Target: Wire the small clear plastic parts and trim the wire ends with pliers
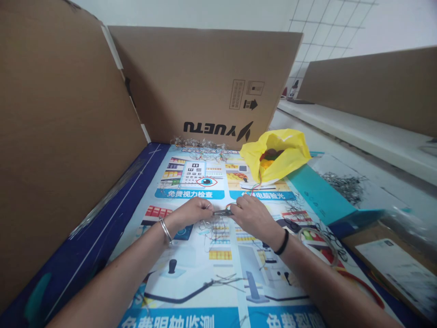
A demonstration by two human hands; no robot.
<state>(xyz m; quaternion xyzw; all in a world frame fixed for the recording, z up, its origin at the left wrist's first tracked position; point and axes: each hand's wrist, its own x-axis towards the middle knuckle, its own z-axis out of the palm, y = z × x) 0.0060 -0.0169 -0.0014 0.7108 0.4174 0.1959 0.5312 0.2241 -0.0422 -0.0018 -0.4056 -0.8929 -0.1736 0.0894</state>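
My right hand (pixel 251 214) is closed around a small pair of pliers (pixel 222 212); its dark metal jaws point left. My left hand (pixel 194 213) is pinched at the tip of the jaws, on what looks like thin wire. The fine strand between the fingers is too small to follow clearly. Just below both hands lies a loose tangle of thin wire (pixel 215 230) on the printed poster (pixel 191 282) that covers the table.
A yellow bag (pixel 293 148) with coloured contents stands open behind my right hand. Wire bundles (pixel 201 142) lie along the cardboard panel (pixel 191 82). At the right are a dark pile of wire pieces (pixel 343 187), a wire coil (pixel 336 255) and an open box (pixel 396 264).
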